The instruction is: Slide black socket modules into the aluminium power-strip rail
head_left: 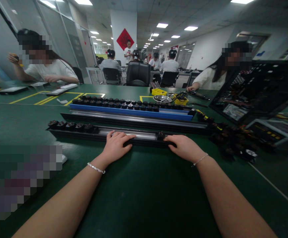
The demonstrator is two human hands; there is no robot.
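A long black rail (pixel 144 141) with a bright metal channel lies crosswise in front of me. My left hand (pixel 117 143) rests over its middle, fingers stretched out across the channel and thumb on the near side. At the rail's right part, my right hand (pixel 185 145) is closed, with its fingertips against a small black plug-like part (pixel 161 135) that sits in the channel. Its thumb is on the near side, and the exact grip is partly hidden. Several similar black parts (pixel 71 125) with metal pins stand in a row at the rail's left end.
Behind lie another black rail (pixel 139 119) and a blue rail (pixel 134 111) lined with black parts. A heap of dark parts (pixel 229 140), a metal box (pixel 278 132) and an open computer case (pixel 253 89) stand right. Yellow trays (pixel 159 92) sit farther back. Co-workers sit across the table.
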